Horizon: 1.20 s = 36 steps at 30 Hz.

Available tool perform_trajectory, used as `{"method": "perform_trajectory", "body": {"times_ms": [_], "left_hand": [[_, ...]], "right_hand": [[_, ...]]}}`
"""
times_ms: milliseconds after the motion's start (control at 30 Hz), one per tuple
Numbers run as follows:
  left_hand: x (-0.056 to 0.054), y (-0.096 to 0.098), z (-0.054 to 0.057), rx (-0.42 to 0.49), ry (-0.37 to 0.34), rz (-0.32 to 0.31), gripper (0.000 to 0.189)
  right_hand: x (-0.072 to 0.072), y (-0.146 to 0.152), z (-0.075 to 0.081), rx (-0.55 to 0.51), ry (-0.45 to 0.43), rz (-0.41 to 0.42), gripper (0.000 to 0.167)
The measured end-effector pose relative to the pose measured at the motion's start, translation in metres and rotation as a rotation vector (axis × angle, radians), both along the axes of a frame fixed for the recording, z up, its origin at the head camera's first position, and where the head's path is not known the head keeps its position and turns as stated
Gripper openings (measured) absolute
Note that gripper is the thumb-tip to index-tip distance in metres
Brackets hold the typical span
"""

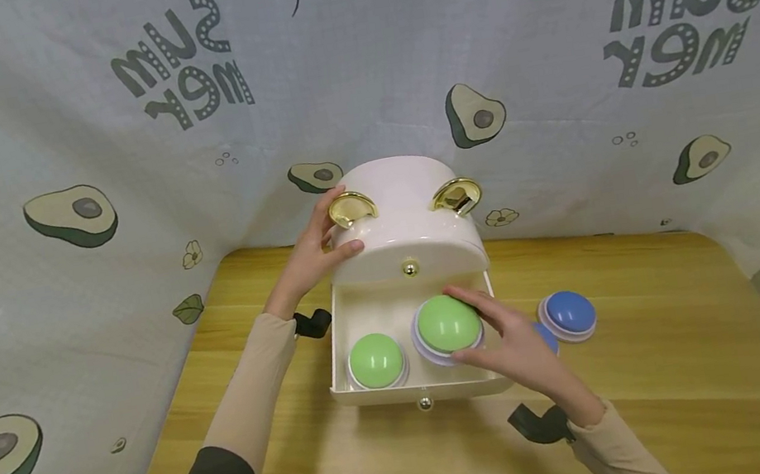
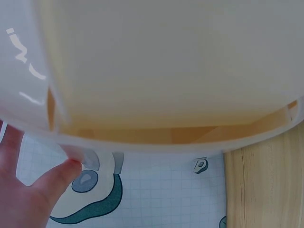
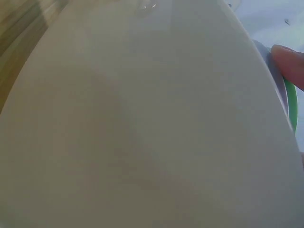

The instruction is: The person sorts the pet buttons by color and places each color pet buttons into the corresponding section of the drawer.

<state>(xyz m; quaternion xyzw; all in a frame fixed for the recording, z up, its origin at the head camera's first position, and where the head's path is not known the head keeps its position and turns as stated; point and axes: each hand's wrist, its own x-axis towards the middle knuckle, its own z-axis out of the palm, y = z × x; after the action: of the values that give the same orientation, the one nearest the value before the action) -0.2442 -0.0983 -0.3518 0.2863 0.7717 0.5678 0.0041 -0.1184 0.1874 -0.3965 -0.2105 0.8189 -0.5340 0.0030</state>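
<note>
In the head view, a white storage box (image 1: 404,182) with gold ears stands with its lower drawer (image 1: 362,307) pulled out. My left hand (image 1: 314,256) rests against the box's left side by one ear, thumb toward the front. My right hand (image 1: 510,337) holds a green domed push button (image 1: 449,324) by its rim, over the drawer's right part. A second green push button (image 1: 376,361) sits in the drawer's left front corner. The right wrist view is mostly filled by the drawer front (image 3: 142,118), with a fingertip (image 3: 289,64) on the button's edge.
To the right of the drawer, a blue push button (image 1: 571,312) lies on the wooden table (image 1: 669,339). Another blue push button (image 1: 546,337) is partly hidden behind my right hand. A patterned cloth (image 1: 381,61) hangs behind the table and at its sides.
</note>
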Motion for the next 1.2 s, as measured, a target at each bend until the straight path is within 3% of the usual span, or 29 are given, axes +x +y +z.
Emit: {"method": "perform_trajectory", "body": {"times_ms": [167, 400, 833, 933, 1067, 1200], "left_hand": [[0.001, 0.000, 0.001, -0.006, -0.008, 0.008, 0.078], [0.002, 0.000, 0.001, -0.012, -0.022, 0.014, 0.078], [0.001, 0.001, 0.001, -0.001, -0.007, 0.001, 0.078], [0.001, 0.001, 0.001, -0.012, -0.011, 0.006, 0.079], [0.002, 0.001, 0.002, -0.022, -0.016, 0.009, 0.079], [0.002, 0.001, 0.003, -0.018, -0.023, 0.013, 0.079]], "right_hand": [[-0.001, -0.003, 0.003, 0.097, 0.024, -0.005, 0.078], [-0.003, -0.004, 0.002, 0.218, 0.133, -0.003, 0.075], [-0.005, -0.002, -0.001, 0.207, 0.218, 0.019, 0.061], [-0.004, -0.002, 0.000, 0.155, 0.161, 0.015, 0.057], [0.003, 0.000, 0.004, 0.012, 0.093, 0.017, 0.052], [0.012, 0.002, 0.012, -0.117, 0.115, 0.056, 0.049]]}}
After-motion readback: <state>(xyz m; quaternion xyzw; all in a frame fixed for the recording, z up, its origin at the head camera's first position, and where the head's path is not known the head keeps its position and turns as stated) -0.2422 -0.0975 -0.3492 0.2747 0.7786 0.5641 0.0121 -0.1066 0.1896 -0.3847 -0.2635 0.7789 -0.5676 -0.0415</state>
